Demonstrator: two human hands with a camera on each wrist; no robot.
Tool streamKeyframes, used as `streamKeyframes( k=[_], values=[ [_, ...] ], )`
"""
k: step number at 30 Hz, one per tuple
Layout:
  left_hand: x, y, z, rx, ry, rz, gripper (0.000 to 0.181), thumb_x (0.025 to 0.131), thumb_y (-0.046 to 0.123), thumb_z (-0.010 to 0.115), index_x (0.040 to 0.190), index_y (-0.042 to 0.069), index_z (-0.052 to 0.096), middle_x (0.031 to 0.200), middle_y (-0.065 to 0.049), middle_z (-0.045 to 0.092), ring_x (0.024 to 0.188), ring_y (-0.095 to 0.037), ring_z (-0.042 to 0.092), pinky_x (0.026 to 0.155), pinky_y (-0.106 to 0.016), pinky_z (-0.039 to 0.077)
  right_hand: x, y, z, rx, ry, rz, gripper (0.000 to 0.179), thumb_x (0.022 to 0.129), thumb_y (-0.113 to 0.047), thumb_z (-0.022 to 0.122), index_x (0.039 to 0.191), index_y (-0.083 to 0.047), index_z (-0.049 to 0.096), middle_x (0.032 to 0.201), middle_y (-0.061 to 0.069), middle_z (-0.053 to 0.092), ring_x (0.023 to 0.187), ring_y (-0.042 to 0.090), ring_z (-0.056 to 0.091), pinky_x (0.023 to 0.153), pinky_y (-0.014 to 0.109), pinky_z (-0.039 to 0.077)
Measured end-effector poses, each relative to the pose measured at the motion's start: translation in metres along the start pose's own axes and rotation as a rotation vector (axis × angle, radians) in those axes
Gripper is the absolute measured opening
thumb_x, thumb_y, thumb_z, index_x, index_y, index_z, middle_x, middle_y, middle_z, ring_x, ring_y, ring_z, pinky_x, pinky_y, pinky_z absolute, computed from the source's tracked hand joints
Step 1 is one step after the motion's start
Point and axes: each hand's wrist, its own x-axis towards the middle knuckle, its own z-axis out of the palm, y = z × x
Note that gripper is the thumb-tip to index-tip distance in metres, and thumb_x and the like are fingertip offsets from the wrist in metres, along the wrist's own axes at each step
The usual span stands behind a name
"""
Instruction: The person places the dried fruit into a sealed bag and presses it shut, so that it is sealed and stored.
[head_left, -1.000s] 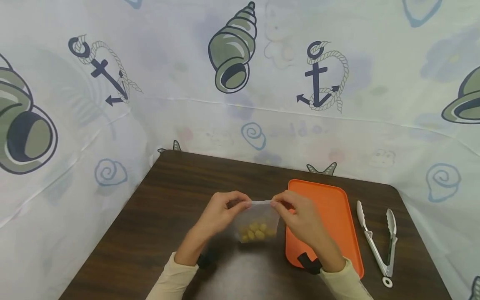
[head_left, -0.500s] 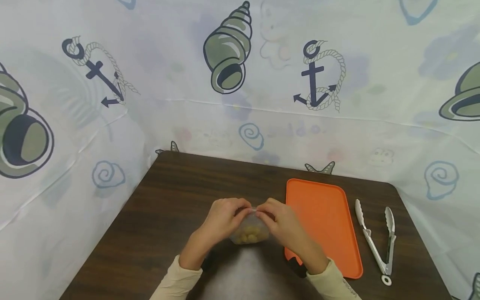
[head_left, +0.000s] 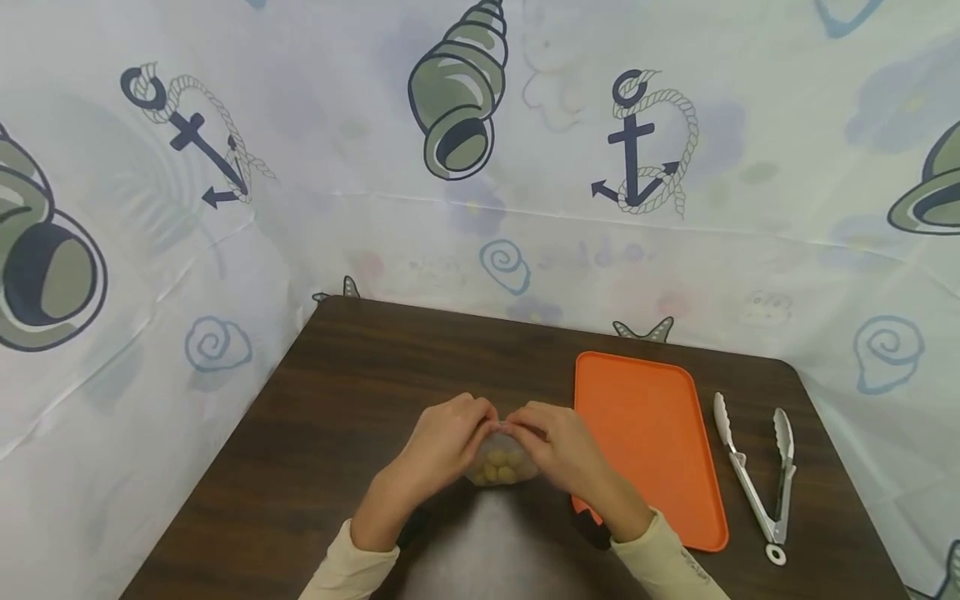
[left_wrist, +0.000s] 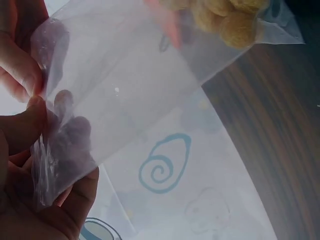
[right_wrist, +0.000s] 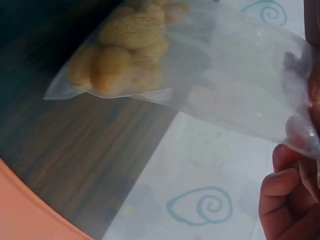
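Observation:
A clear plastic bag [head_left: 519,471] hangs between the two hands in the head view, its top edge uppermost. Several round yellow-brown pieces [right_wrist: 111,67], of a kind I cannot tell, are gathered in its bottom. My left hand [head_left: 448,432] pinches the top edge between thumb and fingers. Close beside it, my right hand [head_left: 557,443] pinches the same edge, the fingertips of both hands nearly meeting. In the left wrist view the bag film [left_wrist: 130,85] looks creased near the thumb. Whether the bag's mouth is sealed cannot be made out.
An orange tray [head_left: 637,417] lies flat to the right of the bag, partly behind the right forearm. Metal tongs [head_left: 750,492] with spread arms lie right of the tray. The dark wooden table [head_left: 337,400] borders a patterned cloth backdrop [head_left: 360,125].
My hands have come closer together along the bag's top edge, the right one moving left. The upper edge of the bag no longer spans a wide gap between them.

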Motion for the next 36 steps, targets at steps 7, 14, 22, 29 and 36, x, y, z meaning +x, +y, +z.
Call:
streamKeyframes(
  k=[7, 14, 22, 29, 36],
  values=[
    [-0.008, -0.001, 0.000, 0.009, 0.004, 0.027, 0.009, 0.098, 0.025, 0.071, 0.094, 0.018, 0.069, 0.083, 0.009, 0.068, 0.074, -0.006, 0.058, 0.060, -0.021, 0.048, -0.010, 0.008, 0.003, 0.010, 0.006, 0.011, 0.007, 0.096, -0.024, 0.074, 0.094, -0.021, 0.080, 0.080, -0.013, 0.070, 0.060, -0.004, 0.047, 0.055, 0.018, 0.045],
    [-0.020, -0.013, -0.004, 0.030, 0.065, 0.004, 0.009, 0.096, 0.024, 0.074, 0.092, 0.019, 0.068, 0.082, 0.009, 0.067, 0.075, -0.006, 0.058, 0.060, -0.023, 0.049, -0.019, 0.016, -0.004, 0.071, 0.008, 0.102, 0.007, 0.095, -0.027, 0.076, 0.093, -0.022, 0.080, 0.085, -0.014, 0.072, 0.063, -0.002, 0.052, 0.057, 0.020, 0.048],
    [-0.032, -0.020, -0.013, -0.018, 0.055, -0.087, 0.009, 0.094, 0.024, 0.076, 0.089, 0.021, 0.069, 0.076, 0.012, 0.063, 0.064, 0.000, 0.047, 0.057, -0.019, 0.042, -0.028, 0.016, -0.018, 0.153, -0.063, 0.210, 0.007, 0.097, -0.028, 0.073, 0.098, -0.025, 0.080, 0.086, -0.011, 0.075, 0.068, 0.006, 0.062, 0.061, 0.024, 0.053],
    [-0.051, -0.015, -0.038, -0.227, -0.023, -0.214, 0.016, 0.088, 0.035, 0.080, 0.081, 0.025, 0.070, 0.066, 0.019, 0.061, 0.054, 0.007, 0.039, 0.053, -0.017, 0.040, -0.046, -0.003, -0.022, 0.206, -0.114, 0.214, 0.014, 0.098, -0.033, 0.072, 0.094, -0.023, 0.081, 0.083, -0.011, 0.077, 0.073, 0.004, 0.070, 0.067, 0.025, 0.059],
    [-0.034, -0.030, -0.042, -0.360, -0.397, -0.284, 0.027, 0.096, 0.039, 0.072, 0.074, 0.023, 0.066, 0.058, 0.011, 0.056, 0.049, -0.004, 0.047, 0.050, -0.023, 0.040, -0.040, 0.005, -0.019, 0.443, -0.292, 0.399, 0.021, 0.100, -0.028, 0.069, 0.096, -0.009, 0.077, 0.073, 0.010, 0.074, 0.064, 0.022, 0.072, 0.061, 0.036, 0.061]
  ],
)
